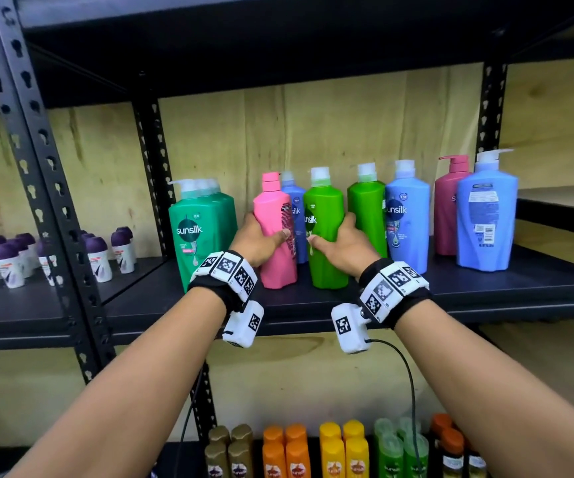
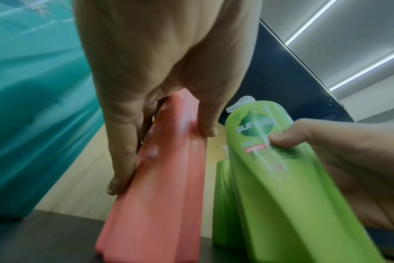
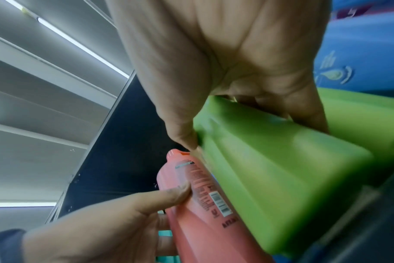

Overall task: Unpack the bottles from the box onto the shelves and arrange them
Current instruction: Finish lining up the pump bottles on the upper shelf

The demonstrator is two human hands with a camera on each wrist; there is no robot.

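Fingers [image 2: 122, 160] wrapping pink bottle [image 1: 275, 232], right hand [image 1: 344, 241] gripping green bottle [image 1: 325, 232], blue bottle [image 1: 297, 215] seemingly behind, teal bottles [image 1: 202, 229] beside

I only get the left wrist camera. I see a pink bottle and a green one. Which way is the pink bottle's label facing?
Observer: The pink bottle shows its back label with small print, turned toward the green bottle.
Operator: Is anything behind the pink one?
Observer: Yes, a blue bottle stands right behind it on the shelf.
Operator: What's under that shelf?
Observer: A lower shelf with rows of small bottles: brown, orange, yellow and green.
Operator: Who holds what?
Observer: The left hand grips the pink bottle, the right hand the green.
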